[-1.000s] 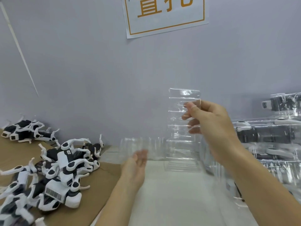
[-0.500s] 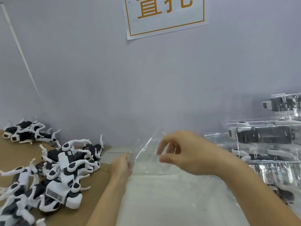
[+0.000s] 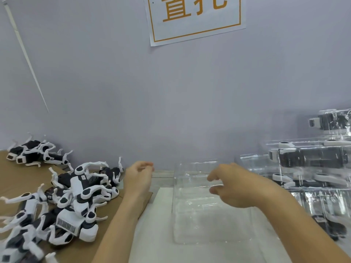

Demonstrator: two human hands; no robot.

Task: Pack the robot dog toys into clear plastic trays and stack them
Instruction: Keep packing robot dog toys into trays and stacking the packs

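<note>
Lying flat on the white table surface (image 3: pixel 152 234) now, the empty clear plastic blister tray (image 3: pixel 207 219) is no longer being held upright in the air as it was a second ago; half a second ago it was still being tipped down. The right hand (image 3: pixel 233 186) is being drawn back over the tray's far right part, fingers loosely curled and gripping nothing that can be seen (whether the fingertips are still brushing the plastic cannot be told). The left hand (image 3: pixel 139 177) is being carried leftward, away from the tray and toward the pile of black-and-white robot dog toys (image 3: pixel 76 198) on the brown cardboard sheet (image 3: pixel 24 177) at the left; its fingers are loosely bent and nothing is being held.

This is being read as the tray-laying step finished and a toy pick being started. At the far left, a smaller cluster of the same toys (image 3: pixel 36 155) is lying against the wall. At the right, the stack of filled clear trays (image 3: pixel 311 168) is waiting, so stacking is being left until this tray is filled.
</note>
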